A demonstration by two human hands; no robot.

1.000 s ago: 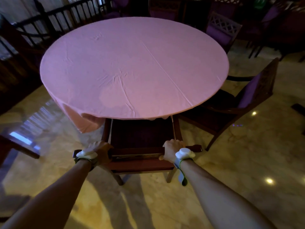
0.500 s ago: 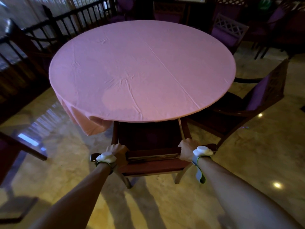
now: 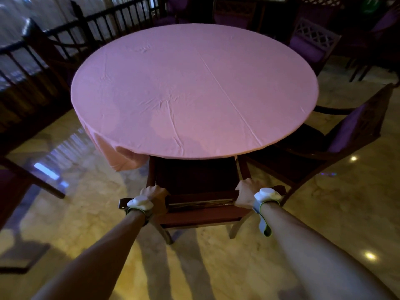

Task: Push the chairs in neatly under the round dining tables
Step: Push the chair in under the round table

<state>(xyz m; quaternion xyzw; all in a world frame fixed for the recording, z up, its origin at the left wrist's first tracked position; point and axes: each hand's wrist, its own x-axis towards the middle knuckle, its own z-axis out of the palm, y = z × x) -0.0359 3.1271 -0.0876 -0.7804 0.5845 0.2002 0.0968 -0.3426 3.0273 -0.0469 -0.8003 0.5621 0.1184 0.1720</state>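
Observation:
A round table (image 3: 194, 87) under a pink cloth fills the middle of the view. Directly in front of me a dark wooden chair (image 3: 201, 215) stands with its seat partly under the table's near edge. My left hand (image 3: 154, 194) grips the left end of the chair's top rail, and my right hand (image 3: 245, 191) grips the right end. Both wrists wear white bands. A second wooden chair with a purple back cushion (image 3: 346, 131) stands at the table's right side, angled and only partly tucked in.
A dark railing (image 3: 54, 46) runs along the back left. More purple-cushioned chairs (image 3: 311, 42) stand behind the table. Part of another chair (image 3: 26, 180) juts in at the left edge. The floor (image 3: 324, 224) is glossy marble with light reflections.
The chair has slid a little further under the table with both hands still on its rail. The view has shifted, so table and chair sit more to the right.

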